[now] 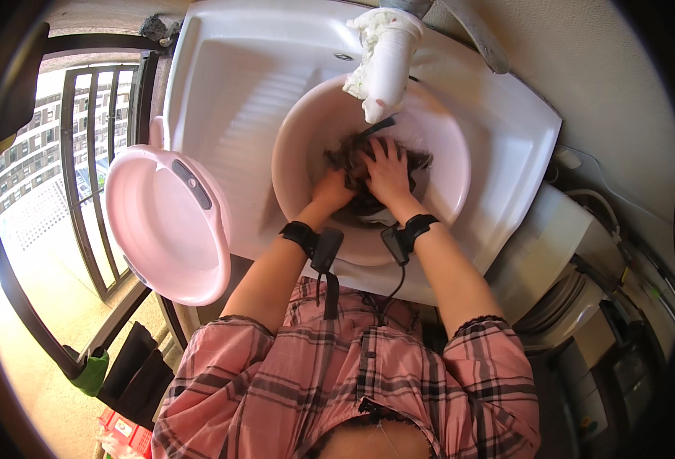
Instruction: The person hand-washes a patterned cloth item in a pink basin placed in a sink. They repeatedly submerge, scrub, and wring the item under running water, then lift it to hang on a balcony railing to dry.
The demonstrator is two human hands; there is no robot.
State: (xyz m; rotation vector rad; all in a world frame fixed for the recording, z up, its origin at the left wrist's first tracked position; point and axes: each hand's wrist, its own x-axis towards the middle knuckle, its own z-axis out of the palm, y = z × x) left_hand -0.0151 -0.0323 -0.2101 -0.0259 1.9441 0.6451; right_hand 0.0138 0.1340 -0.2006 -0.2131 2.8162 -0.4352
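Note:
Inside a round pink plastic basin [289, 137] lies a bunched dark cloth garment [366, 201], with a narrow dark strap sticking up behind it. My left hand [333, 192] grips the garment's left side, its fingertips hidden in the folds. On top of the cloth rests my right hand [388, 172], fingers spread and bent into it; whether it pinches any fabric is hard to tell. A small pale patch shows below the cloth. Both wrists wear black straps with small devices.
The basin stands in a white ceramic sink [234, 86]. A white-wrapped faucet [392, 63] overhangs the basin's back. Another pink basin [168, 224] stands at the sink's left edge, near a metal window railing [94, 172]. Hoses [555, 298] lie at the right.

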